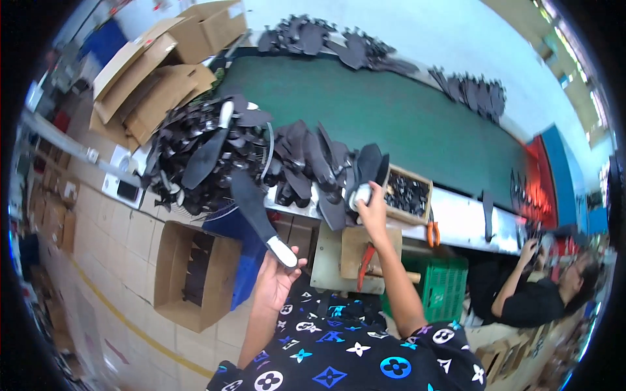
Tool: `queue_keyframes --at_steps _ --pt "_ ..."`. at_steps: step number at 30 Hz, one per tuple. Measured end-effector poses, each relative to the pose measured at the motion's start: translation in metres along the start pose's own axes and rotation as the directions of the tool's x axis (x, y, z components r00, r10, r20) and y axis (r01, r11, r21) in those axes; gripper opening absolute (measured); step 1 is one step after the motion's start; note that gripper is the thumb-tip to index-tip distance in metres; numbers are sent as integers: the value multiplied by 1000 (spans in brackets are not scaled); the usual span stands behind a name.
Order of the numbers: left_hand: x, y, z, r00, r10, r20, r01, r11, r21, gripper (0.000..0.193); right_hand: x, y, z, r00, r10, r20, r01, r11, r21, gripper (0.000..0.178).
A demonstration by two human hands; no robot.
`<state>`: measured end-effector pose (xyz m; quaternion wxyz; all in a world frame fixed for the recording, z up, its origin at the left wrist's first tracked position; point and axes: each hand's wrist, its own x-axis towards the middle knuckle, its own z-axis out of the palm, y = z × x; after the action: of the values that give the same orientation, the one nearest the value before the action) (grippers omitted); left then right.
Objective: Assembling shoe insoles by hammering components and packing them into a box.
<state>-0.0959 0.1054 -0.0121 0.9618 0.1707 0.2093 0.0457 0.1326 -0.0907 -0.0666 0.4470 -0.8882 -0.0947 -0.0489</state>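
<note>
A long dark insole-shaped piece [251,205] with a white rounded end lies across my left hand [279,277], which grips it at that white end. Its dark, wider end points up and away, toward the heap. My right hand [373,212] reaches to the bench edge and has its fingers on the white end of another dark insole-shaped piece [360,193]. Several more dark pieces [313,156] lean together just left of it. Beside my right hand sits a wooden box [409,173] of small black parts.
A big heap of dark pieces [208,143] fills the bench at left. Beyond runs a green conveyor belt [391,104]. Below are a cardboard box [173,280], a green crate [443,287], a red-handled tool [365,267] and orange-handled pliers [433,232]. Another person [535,300] works at right.
</note>
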Motion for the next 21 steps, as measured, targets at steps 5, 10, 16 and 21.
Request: queue_keyframes --at_steps 5,10,16,21 --pt "-5 32 12 998 -4 57 -2 996 90 48 -29 -12 -32 970 221 101 -227 676 701 61" --pt "7 52 8 963 -231 137 179 932 315 45 -88 -50 -46 942 207 265 -333 461 823 63" --pt "22 47 -10 960 -279 25 208 769 605 38 -142 -103 -27 861 246 445 -506 351 788 60" --pt "24 40 -28 936 -320 144 187 802 568 58 -154 -132 -12 858 220 465 -500 565 656 37"
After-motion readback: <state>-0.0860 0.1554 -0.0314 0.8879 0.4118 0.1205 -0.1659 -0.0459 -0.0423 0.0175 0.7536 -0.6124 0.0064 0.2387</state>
